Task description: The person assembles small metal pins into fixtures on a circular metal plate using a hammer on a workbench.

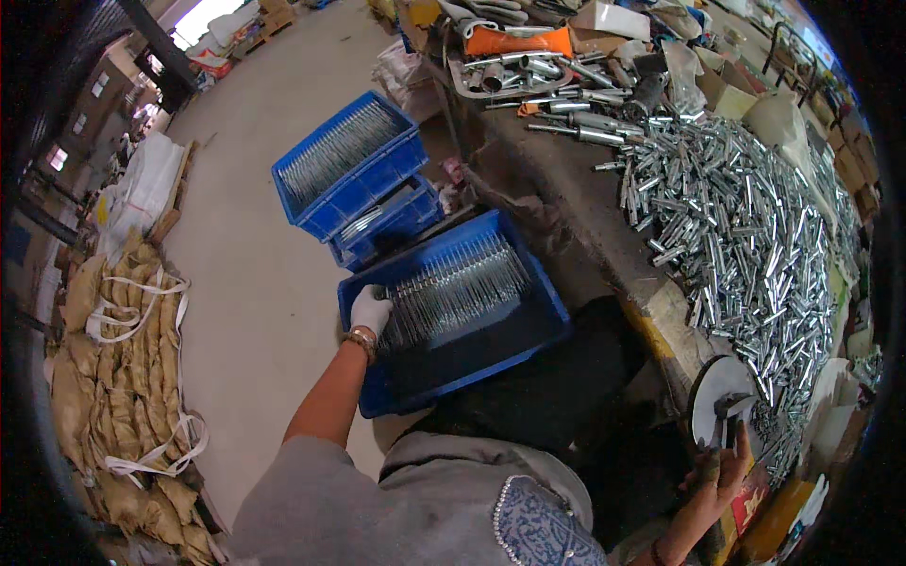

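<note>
In the nearest blue bin (540, 332), a row of thin metal rods (460, 288) is lying. White-gloved left hand (372, 309) is resting at the row's left end; cannot tell if its grip is closing on a rod. Right hand (721, 474) is reaching to a round metal disc (708, 406) by the desk (571, 203); its grip also unclear. Shiny metal tubes (731, 222) are heaping over the desk. Two more blue bins (373, 174) are standing just beyond.
</note>
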The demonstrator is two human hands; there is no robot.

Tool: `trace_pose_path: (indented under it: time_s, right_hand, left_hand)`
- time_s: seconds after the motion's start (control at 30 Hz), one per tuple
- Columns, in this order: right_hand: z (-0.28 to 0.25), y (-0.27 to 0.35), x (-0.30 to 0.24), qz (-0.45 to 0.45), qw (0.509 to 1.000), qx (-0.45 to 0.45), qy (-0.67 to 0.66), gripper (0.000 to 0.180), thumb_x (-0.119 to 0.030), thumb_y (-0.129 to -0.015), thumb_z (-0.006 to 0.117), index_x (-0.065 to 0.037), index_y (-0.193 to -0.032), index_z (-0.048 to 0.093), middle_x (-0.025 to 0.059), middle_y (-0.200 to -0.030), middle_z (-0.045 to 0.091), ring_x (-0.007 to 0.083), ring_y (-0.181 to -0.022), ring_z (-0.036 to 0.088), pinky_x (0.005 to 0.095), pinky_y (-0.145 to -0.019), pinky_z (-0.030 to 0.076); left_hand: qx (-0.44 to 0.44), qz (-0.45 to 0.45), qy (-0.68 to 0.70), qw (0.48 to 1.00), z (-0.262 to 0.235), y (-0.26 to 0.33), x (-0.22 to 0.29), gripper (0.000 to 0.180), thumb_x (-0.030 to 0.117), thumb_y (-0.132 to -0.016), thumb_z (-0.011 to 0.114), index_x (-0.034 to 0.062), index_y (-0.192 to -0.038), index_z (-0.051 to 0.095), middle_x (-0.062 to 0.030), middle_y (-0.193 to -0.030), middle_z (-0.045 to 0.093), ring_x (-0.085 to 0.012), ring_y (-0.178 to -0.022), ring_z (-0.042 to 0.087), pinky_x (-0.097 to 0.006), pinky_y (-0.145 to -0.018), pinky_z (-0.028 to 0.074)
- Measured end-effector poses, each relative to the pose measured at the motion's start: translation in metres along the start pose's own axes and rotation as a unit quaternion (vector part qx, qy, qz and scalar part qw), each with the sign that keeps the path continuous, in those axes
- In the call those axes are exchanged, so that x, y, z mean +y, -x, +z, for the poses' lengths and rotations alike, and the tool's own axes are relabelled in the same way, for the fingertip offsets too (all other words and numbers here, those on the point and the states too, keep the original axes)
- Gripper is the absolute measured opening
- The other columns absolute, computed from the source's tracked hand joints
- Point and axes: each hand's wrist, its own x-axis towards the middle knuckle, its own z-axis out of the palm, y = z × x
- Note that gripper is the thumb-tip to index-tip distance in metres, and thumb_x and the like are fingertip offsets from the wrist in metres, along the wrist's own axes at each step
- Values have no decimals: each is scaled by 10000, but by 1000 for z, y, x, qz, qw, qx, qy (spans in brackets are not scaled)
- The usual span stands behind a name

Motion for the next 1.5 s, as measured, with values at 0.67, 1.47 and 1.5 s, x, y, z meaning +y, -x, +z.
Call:
trace_pose_path:
  time_s: [0.67,1.47,1.5]
  right_hand:
    - [-3,-2,-1,61,994,-33,-89,474,43,-967,642,-25,-1436,637,15,-995,639,91,-811,598,237,-696,498]
    - [-117,-61,20,-136,908,107,382,295,-67,-818,792,-111,-1106,752,134,-1066,741,373,-987,725,453,-808,588]
    - [-119,-72,24,-88,921,115,361,315,-86,-828,780,-103,-1139,730,153,-1087,739,395,-1004,719,479,-825,583]
  left_hand:
    - [88,252,63,962,-14,47,164,257,197,-995,717,43,-1199,748,-168,-1079,786,-329,-980,758,-406,-855,577]
    - [-299,356,347,814,36,225,391,439,15,-980,656,20,-1413,585,-21,-975,648,-89,-847,631,-244,-719,547]
    - [-329,353,377,791,39,232,389,428,5,-976,652,4,-1399,584,-25,-975,654,-91,-832,638,-234,-709,547]
